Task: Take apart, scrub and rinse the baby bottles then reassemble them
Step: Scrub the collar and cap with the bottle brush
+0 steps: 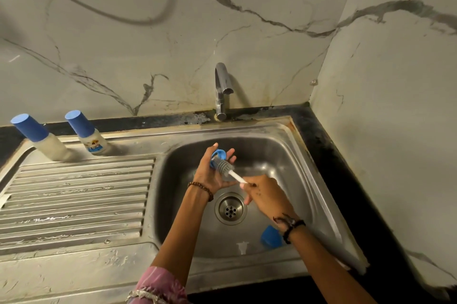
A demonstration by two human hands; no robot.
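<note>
So the left hand (214,173) is cupping a blue bottle collar (218,155) over the sink (284,155), fingers curled around it, while the right hand (265,194) is pinching the white handle of a grey brush (223,165), fingers clamped on it. Best bet: keep twisting the bristles through the ring and work the threads. Tap (221,90) isn't running, so rinsing comes later. A blue cap (270,237) is lying in the basin. Two capped bottles (90,134) are waiting on the drainboard, one looking milky.
</note>
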